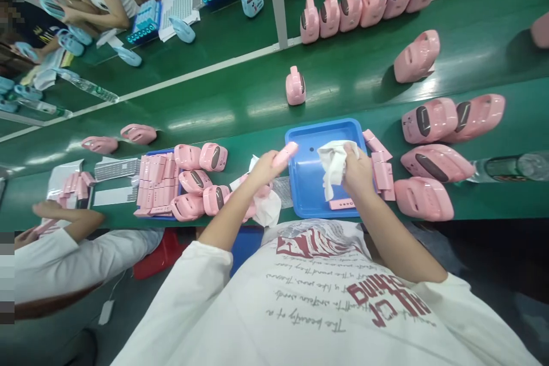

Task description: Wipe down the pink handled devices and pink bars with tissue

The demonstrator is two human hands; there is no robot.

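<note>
Pinching a pink bar (285, 154) in the left hand (265, 168) at the left edge of the blue tray (307, 186); clutching a white cloth (333, 163) in the right hand (358, 171) near the tray's right edge.

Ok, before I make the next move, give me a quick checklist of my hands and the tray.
1. Left hand has a pink piece gripped: ok.
2. Right hand has the white cloth gripped: ok.
3. Blue tray in front of you: ok.
4. Tray free of other parts: not ok, a pink strip lies near its front edge.
5. Held piece free of marks: cannot tell, too small and partly covered.
</note>
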